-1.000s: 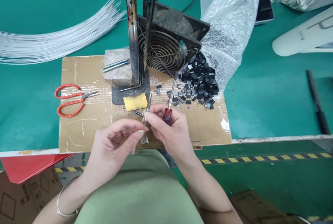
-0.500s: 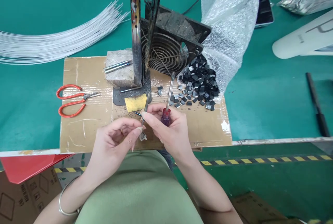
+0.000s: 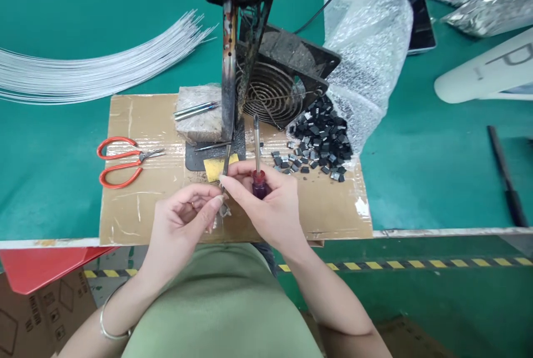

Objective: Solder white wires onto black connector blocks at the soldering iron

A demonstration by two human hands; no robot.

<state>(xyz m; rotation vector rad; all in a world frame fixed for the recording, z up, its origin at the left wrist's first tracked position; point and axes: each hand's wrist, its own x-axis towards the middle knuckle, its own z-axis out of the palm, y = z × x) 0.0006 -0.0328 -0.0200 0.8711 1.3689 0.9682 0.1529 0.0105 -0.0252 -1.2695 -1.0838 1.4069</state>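
Observation:
My right hand (image 3: 272, 202) is closed around a screwdriver (image 3: 258, 180) with a dark red see-through handle, its shaft pointing away from me. The thumb and forefinger of that hand also pinch a slim metal rod (image 3: 227, 161). My left hand (image 3: 187, 219) grips the rod's near end between thumb and fingertips. A small silvery metal piece (image 3: 225, 211) shows at that end, partly covered by the fingers. Just beyond the hands lie a yellow sponge (image 3: 214, 169) and a dark pad (image 3: 194, 161). Above them hangs a scorched metal nozzle (image 3: 229, 75).
Red-handled scissors (image 3: 120, 162) lie left on the cardboard (image 3: 137, 208). A bundle of white wires (image 3: 125, 64) is behind them. A dusty fan (image 3: 272, 94) stands beside a pile of small black parts (image 3: 322, 136) on bubble wrap (image 3: 366, 41). Metal rods rest on a wrapped block (image 3: 195, 125).
Both hands keep their hold on the rod. The screwdriver has swung more upright and its tip has shifted left. The whole view has moved slightly.

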